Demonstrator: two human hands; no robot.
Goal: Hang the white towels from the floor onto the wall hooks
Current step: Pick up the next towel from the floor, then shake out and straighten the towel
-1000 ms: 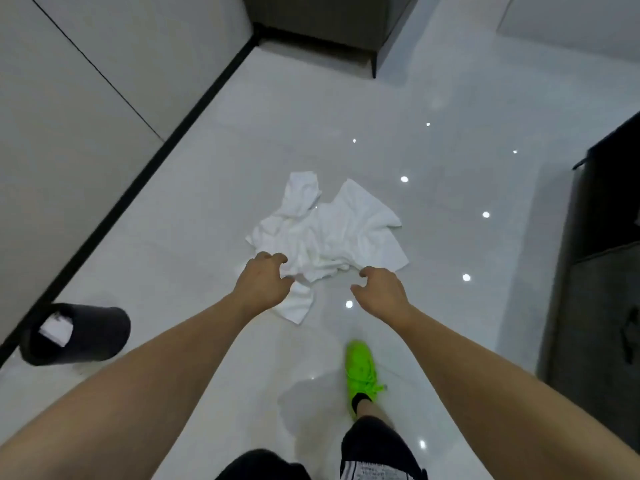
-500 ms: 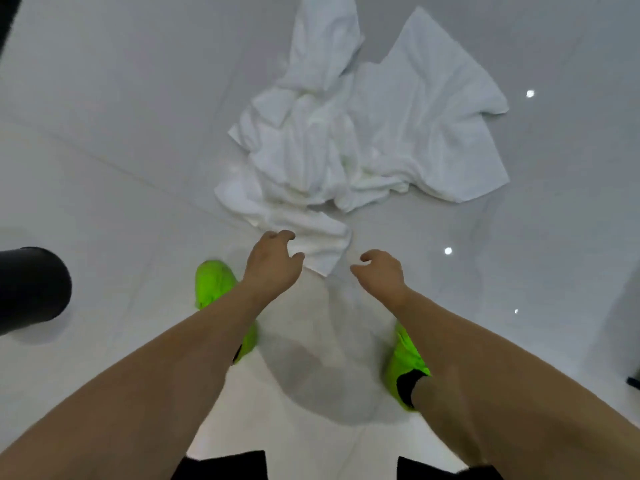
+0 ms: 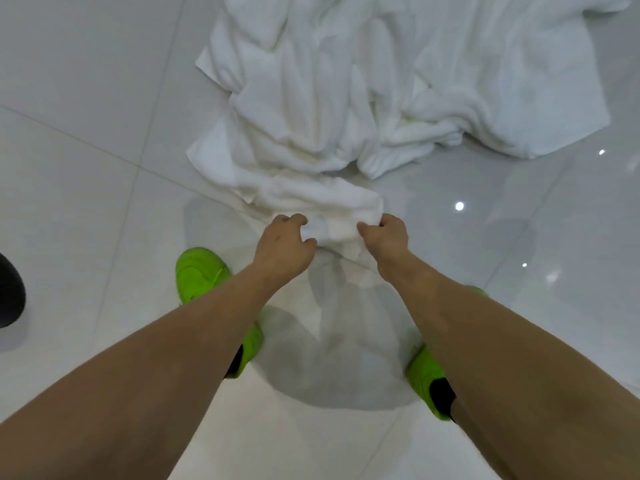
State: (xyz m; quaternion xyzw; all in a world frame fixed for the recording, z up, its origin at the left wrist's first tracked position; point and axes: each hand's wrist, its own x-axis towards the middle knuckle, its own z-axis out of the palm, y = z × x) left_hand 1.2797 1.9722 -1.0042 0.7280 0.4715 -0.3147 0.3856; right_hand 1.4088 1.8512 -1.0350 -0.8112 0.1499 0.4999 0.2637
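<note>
A: Head view: where are the crumpled white terry towels (image 3: 346,98)?

B: Heaped on the glossy white tiled floor (image 3: 86,185); the nearest folded edge lies between both hands.

A: And the hands?

B: The left hand (image 3: 284,251) and right hand (image 3: 388,237) each pinch that edge, fingers curled closed on cloth; bright green shoes (image 3: 204,275) stand just behind.

Head view — steeply down, near floor (image 3: 86,202).

Left hand (image 3: 284,249) and right hand (image 3: 388,237) seemingly pinch the near edge of crumpled white towels (image 3: 332,109) on the floor (image 3: 86,168).
</note>
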